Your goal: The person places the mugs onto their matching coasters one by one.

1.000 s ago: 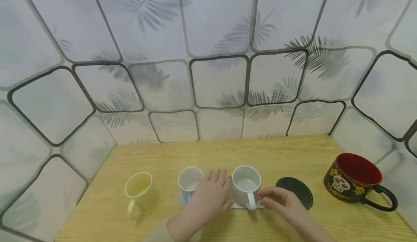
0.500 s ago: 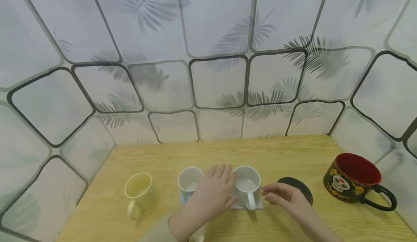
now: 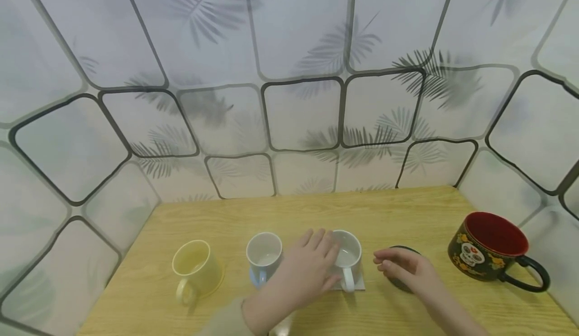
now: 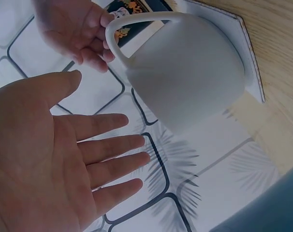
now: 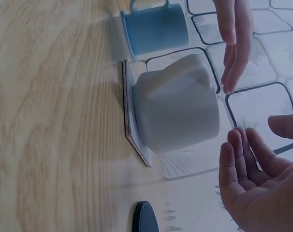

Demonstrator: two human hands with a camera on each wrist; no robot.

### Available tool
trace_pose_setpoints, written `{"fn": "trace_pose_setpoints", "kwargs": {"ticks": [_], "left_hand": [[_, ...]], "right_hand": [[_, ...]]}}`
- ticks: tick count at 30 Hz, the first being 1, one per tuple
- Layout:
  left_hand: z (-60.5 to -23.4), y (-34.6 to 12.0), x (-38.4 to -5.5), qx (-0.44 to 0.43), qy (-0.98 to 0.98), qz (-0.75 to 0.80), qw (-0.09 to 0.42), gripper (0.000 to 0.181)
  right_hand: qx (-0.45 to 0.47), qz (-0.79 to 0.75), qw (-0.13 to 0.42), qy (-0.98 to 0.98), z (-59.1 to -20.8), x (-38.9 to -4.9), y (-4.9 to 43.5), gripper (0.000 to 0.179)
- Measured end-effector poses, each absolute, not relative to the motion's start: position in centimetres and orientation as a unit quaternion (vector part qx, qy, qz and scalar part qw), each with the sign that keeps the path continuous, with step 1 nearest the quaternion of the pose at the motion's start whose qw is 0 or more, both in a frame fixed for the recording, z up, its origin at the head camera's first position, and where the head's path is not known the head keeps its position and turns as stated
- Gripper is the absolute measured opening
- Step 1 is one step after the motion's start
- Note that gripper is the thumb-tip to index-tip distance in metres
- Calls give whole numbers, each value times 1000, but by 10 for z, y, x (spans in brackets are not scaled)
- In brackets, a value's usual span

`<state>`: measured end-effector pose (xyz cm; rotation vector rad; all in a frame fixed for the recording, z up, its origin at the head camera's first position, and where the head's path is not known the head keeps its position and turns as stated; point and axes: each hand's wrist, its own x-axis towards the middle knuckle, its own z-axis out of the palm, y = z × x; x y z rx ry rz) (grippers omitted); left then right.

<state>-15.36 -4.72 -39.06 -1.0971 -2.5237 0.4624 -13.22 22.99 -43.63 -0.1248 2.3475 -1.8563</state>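
A white mug stands upright on a light square coaster, its handle toward me. My left hand, fingers spread, hovers beside and partly over the mug's left side in the head view; the left wrist view has the palm facing the mug with nothing in it. To the mug's right, my right hand is held loosely curved above a round black coaster. Nothing sits between its fingers in the right wrist view.
A blue mug on a blue coaster stands left of the white one. Farther left is a yellow mug on a yellow coaster. A large black skull-patterned mug with a red inside stands at the right, near the patterned wall.
My left hand has moved right, over the white mug's left side. My right hand has drawn away from that mug to the right, over the black coaster. The mugs stay put.
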Motion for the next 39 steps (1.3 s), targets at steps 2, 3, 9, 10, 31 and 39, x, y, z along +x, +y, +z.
{"fn": "trace_pose_setpoints", "kwargs": {"ticks": [2, 3, 9, 10, 31, 39], "left_hand": [[-393, -46, -153, -393, -888, 161, 178, 61], [-394, -45, -153, -395, -887, 160, 180, 61], [-395, -38, -153, -410, -878, 160, 188, 62], [-395, -37, -153, -414, -876, 160, 188, 62], [-409, -14, -152, -460, -855, 151, 189, 64], [-415, -6, -152, -468, -854, 158, 167, 62]], "right_hand": [[-42, -615, 68, 784, -437, -133, 232, 40], [-39, -614, 66, 785, -436, -133, 234, 40], [-29, -608, 58, 791, -435, -134, 243, 39], [-28, -608, 55, 792, -435, -134, 245, 38], [-52, -642, -31, 765, -434, -134, 274, 24], [-31, -643, -17, 765, -435, -137, 288, 27]]}}
